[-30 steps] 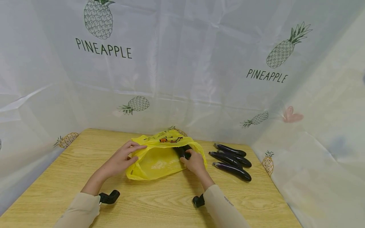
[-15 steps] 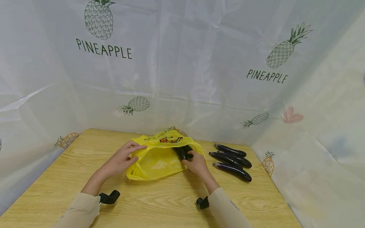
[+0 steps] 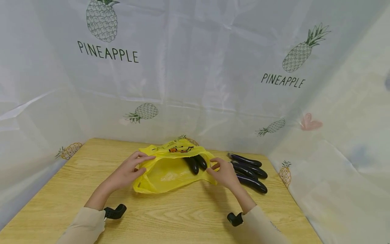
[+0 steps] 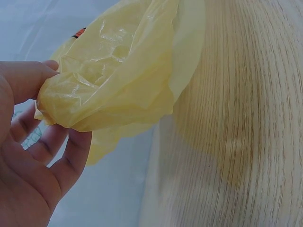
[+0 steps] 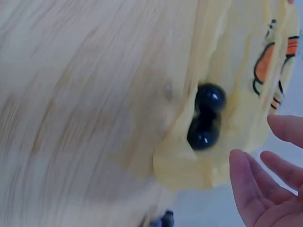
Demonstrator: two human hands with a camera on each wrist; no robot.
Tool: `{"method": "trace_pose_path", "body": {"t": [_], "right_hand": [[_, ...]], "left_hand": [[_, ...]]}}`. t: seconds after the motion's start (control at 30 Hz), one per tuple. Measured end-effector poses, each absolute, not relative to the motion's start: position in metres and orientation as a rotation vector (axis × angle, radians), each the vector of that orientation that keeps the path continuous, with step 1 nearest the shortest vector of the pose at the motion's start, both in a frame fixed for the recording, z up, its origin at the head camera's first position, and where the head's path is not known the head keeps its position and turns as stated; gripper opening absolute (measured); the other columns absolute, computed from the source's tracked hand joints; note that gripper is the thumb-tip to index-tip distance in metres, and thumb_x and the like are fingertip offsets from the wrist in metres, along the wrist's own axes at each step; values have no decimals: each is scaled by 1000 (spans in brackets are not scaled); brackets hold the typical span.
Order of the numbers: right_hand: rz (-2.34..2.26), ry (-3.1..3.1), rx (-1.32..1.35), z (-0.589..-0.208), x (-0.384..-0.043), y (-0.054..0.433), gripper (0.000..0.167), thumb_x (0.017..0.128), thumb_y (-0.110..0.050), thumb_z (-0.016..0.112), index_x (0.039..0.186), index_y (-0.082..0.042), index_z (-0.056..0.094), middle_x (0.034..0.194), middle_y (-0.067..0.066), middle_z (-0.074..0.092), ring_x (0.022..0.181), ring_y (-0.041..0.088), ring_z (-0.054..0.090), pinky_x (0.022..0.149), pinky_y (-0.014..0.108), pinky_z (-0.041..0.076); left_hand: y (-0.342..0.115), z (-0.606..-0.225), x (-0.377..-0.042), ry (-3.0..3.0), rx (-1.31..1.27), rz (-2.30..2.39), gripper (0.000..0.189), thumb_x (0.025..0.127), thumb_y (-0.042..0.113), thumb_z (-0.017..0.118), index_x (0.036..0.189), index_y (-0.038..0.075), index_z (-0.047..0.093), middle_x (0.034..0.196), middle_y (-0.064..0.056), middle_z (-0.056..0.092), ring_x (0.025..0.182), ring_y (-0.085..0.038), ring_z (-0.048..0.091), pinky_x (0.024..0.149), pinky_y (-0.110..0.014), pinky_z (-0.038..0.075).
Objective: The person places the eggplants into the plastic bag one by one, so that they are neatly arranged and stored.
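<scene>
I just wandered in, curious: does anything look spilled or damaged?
Nothing stands out: two eggplants lie in the yellow bag, the other eggplants lie together on the table, and no spill or damage shows.

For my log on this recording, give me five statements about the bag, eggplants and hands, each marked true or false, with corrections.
1. The left hand pinches the edge of the yellow bag. True.
2. The right hand grips an eggplant. False: it holds nothing.
3. Two eggplants show inside the bag's mouth. True.
4. The loose eggplants lie left of the bag. False: they lie to its right.
5. The bag rests on a wood-grained table. True.
</scene>
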State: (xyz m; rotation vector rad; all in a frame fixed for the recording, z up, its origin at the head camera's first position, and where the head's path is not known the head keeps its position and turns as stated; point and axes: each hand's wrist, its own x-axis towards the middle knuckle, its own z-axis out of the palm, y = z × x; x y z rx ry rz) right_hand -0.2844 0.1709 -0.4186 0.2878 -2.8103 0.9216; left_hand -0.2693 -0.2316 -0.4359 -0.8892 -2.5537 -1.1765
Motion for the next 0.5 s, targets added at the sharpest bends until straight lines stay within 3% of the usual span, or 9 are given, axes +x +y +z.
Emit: {"method": "trace_pose_path", "body": {"t": [0.1, 0.27, 0.5], "right_hand": [[898, -2790, 326, -413, -279, 187, 45, 96, -21, 81, 137, -6, 70, 105, 13, 77, 76, 19, 74, 67, 38, 60], [841, -2758, 381, -403, -269, 218, 45, 96, -20, 81, 138, -6, 69, 110, 14, 76, 86, 24, 74, 76, 42, 61], [740, -2751, 426, -399, -261, 262, 46, 96, -20, 82, 138, -5, 69, 116, 19, 74, 88, 28, 73, 72, 42, 60]], "left_hand": [[-232, -435, -269, -2541, -894, -1172, 51, 102, -4, 66, 151, 10, 61, 130, -9, 54, 85, -16, 48, 68, -28, 44], [-231, -434, -268, -2548, -894, -1182, 51, 103, -4, 65, 151, 12, 61, 130, -9, 54, 84, -16, 48, 68, -28, 43], [-232, -435, -268, -2537, -902, -1176, 50, 103, -3, 65, 151, 11, 61, 131, -9, 54, 86, -14, 48, 69, -28, 43]]}}
